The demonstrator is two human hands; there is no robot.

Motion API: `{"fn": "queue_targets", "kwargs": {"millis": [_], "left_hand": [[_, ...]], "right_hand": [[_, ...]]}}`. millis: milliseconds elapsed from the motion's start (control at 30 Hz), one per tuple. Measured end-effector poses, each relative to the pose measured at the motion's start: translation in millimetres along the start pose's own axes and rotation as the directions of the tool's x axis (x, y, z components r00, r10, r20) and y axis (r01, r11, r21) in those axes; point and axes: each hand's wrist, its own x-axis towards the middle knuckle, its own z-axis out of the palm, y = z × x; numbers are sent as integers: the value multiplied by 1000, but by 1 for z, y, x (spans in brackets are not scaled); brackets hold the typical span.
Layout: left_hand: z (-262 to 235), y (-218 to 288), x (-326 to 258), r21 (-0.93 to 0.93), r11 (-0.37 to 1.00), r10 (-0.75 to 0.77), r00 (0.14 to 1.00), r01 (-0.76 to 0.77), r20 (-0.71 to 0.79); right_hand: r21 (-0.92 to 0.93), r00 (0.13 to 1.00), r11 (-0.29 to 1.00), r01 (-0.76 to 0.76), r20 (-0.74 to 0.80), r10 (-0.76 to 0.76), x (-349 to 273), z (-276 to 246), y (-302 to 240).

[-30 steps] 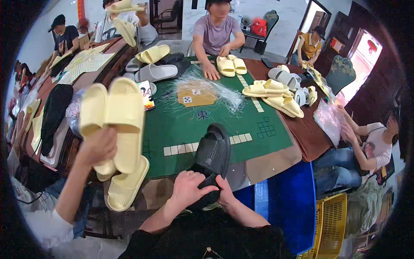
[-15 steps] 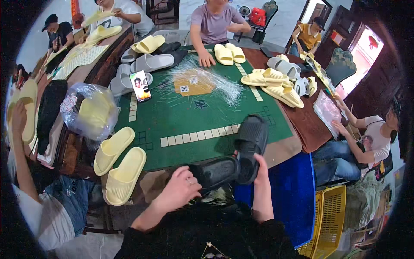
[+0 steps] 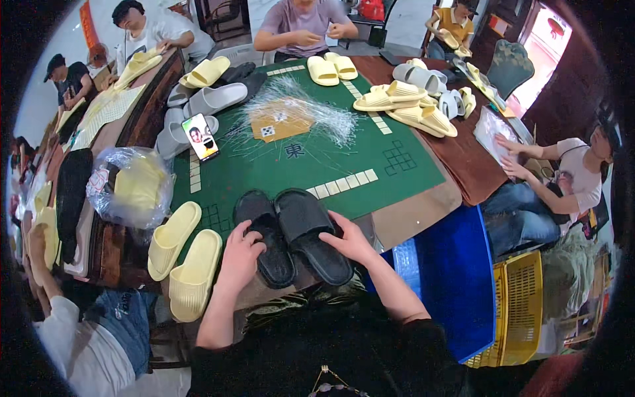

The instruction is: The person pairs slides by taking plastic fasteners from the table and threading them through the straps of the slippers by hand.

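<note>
Two black slide slippers lie side by side at the table's near edge, toes pointing away from me. My left hand (image 3: 242,255) is closed on the outer side of the left black slipper (image 3: 272,259), its fingers bent over the edge. On the other side, my right hand (image 3: 348,239) grips the right black slipper (image 3: 320,255), thumb inside by the strap and the other fingers along the outside. Left of my left hand rests a pair of pale yellow slippers (image 3: 196,274). Thin clear strands (image 3: 311,118) lie heaped on the green table mat (image 3: 258,173) beyond.
A lit phone (image 3: 200,137) leans on grey slippers (image 3: 215,99) at left, near a clear bag with yellow contents (image 3: 135,188). More yellow slippers (image 3: 423,119) are piled at right. Blue (image 3: 443,284) and yellow crates (image 3: 522,298) stand right of me. Several people sit around.
The black slippers, held at different angles before, now lie side by side on the table, further left. The person opposite has lifted a hand off the strands and brings both hands together.
</note>
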Motion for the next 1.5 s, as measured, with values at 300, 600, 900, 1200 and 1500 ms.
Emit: {"fn": "queue_targets", "kwargs": {"millis": [300, 600, 900, 1200, 1500], "left_hand": [[63, -7, -20, -270, 952, -232, 911, 141, -340], [64, -7, -24, -325, 931, -279, 893, 163, -352], [65, -9, -23, -345, 926, -277, 896, 153, -348], [67, -9, -23, -377, 918, -271, 892, 126, -362], [8, 16, -10, -347, 937, -203, 881, 48, -426]], "right_hand": [[-359, 851, 932, -48, -503, -150, 78, -48, 21], [-524, 815, 838, -149, -545, -197, 102, -50, 43], [517, 549, 812, 271, -776, 310, 80, -82, 56], [453, 281, 718, 528, -891, 356, 54, -100, 62], [375, 542, 904, 208, -813, 213, 57, -76, 74]]}}
